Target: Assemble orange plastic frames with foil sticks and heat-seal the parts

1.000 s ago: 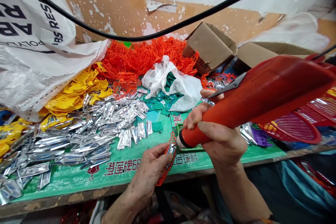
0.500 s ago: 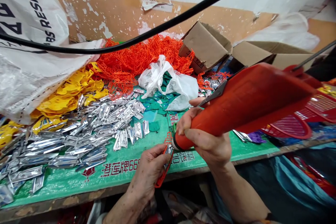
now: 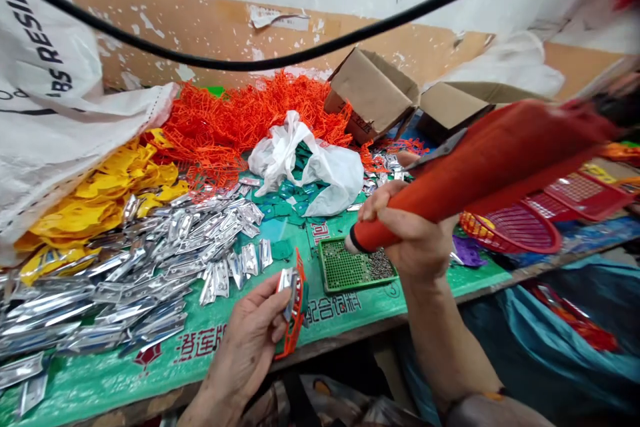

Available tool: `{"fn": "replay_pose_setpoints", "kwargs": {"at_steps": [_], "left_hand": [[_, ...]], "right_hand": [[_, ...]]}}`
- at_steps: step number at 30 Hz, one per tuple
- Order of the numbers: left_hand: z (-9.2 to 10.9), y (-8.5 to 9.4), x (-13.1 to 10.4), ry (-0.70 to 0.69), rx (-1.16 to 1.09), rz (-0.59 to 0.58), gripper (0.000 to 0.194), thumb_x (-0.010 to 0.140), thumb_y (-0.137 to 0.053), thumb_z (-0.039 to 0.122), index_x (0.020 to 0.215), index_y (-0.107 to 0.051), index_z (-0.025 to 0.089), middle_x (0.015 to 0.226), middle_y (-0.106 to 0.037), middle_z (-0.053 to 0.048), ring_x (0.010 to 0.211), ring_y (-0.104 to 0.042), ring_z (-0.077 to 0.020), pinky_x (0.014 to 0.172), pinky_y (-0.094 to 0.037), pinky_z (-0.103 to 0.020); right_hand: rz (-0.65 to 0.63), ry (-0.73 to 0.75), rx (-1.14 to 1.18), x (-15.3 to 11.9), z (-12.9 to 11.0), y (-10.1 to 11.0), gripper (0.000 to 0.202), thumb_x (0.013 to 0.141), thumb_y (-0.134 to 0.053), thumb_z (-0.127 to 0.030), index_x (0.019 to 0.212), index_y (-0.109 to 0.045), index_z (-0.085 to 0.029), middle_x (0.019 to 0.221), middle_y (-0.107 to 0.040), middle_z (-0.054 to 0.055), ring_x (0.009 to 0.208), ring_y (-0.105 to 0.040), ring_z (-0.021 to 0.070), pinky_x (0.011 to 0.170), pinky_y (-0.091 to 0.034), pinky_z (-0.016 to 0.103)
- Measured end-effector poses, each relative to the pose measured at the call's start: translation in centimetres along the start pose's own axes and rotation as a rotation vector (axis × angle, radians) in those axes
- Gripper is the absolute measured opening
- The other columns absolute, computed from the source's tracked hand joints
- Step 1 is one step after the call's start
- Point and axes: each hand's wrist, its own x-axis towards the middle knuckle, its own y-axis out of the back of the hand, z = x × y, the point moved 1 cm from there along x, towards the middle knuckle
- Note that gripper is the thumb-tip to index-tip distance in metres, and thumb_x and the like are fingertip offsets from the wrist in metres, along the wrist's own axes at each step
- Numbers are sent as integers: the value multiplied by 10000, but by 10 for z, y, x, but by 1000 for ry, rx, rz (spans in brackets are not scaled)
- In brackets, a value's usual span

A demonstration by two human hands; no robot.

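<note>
My left hand [image 3: 253, 327] pinches an orange plastic piece [image 3: 295, 320] with a silver metal plate [image 3: 289, 287] on it, near the table's front edge. My right hand [image 3: 415, 233] is wrapped round a red power tool [image 3: 450, 180], whose tip points down and left over a green tray [image 3: 350, 263]. Small metal bits fill part of that tray. Tool tip and orange piece are apart. Left of my left hand, many silver plates [image 3: 165, 267] lie in a heap on the green table cover [image 3: 210, 320].
Yellow parts [image 3: 110, 193] and a white sack [image 3: 45, 100] lie at the left. Orange parts [image 3: 240, 113] are piled behind a white plastic bag [image 3: 335, 173]. Cardboard boxes [image 3: 373, 90] stand behind; red baskets [image 3: 520, 230] sit right. A black cable [image 3: 250, 65] crosses the view.
The tool has lifted off the orange piece and moved right, uncovering the green tray. My left hand has shifted left and down with the piece, and the view has turned slightly right.
</note>
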Motion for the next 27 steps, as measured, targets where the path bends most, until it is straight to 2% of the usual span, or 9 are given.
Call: {"fn": "replay_pose_setpoints", "kwargs": {"at_steps": [4,7,11,18,27], "left_hand": [[2,3,1,21,-51,50,457,436,-946,305,801,-739,124,585,-595,54,371,-340,12,343,-277,-114],[-1,2,1,18,0,19,447,499,-925,332,836,-720,123,646,-630,37,370,-356,8,342,-316,-120],[-3,-1,-2,-17,63,-6,406,601,-878,342,902,-682,155,674,-602,57,397,-380,-11,355,-368,-131],[-3,-4,-4,-55,129,-28,421,627,-856,398,903,-638,168,645,-554,79,403,-402,-23,359,-382,-144],[0,-9,-5,-65,252,-87,318,719,-781,387,853,-591,170,695,-602,63,405,-516,-37,431,-417,-172]], "right_hand": [[86,66,-144,18,26,26,123,643,-733,-215,681,-618,-196,676,-603,-12,582,-552,164,598,-487,345],[101,73,-180,20,41,37,135,642,-755,-238,674,-639,-178,649,-613,-1,576,-561,172,600,-479,347],[112,64,-202,19,47,39,152,645,-765,-251,681,-638,-175,667,-615,-5,581,-570,170,606,-488,343],[115,51,-184,21,52,42,162,629,-777,-246,681,-640,-175,659,-609,-8,590,-567,172,613,-489,344],[104,63,-124,20,51,39,160,638,-782,-199,712,-642,-175,672,-619,-18,593,-577,165,620,-491,337]]}}
